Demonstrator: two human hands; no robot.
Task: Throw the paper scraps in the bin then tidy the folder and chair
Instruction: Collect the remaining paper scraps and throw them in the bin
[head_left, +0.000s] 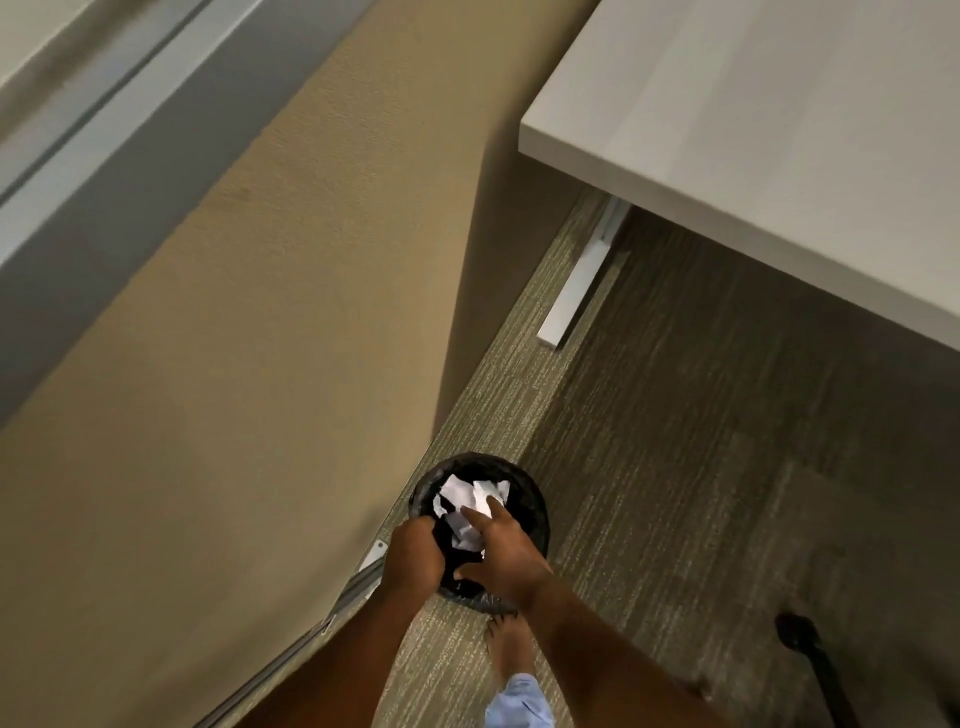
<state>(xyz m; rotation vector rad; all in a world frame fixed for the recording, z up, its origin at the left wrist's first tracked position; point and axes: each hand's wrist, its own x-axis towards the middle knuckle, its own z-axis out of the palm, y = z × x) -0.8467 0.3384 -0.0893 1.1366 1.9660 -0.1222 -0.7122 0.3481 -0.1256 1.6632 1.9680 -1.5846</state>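
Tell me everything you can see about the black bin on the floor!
The bin is small, round and black, lined with a shiny, crinkled black bag. It stands upright on the striped carpet, close to the tan wall. White paper scraps lie inside. Both hands are over its open top: the left hand curled at the near rim, the right hand with fingers spread. A bare foot stands just behind it.
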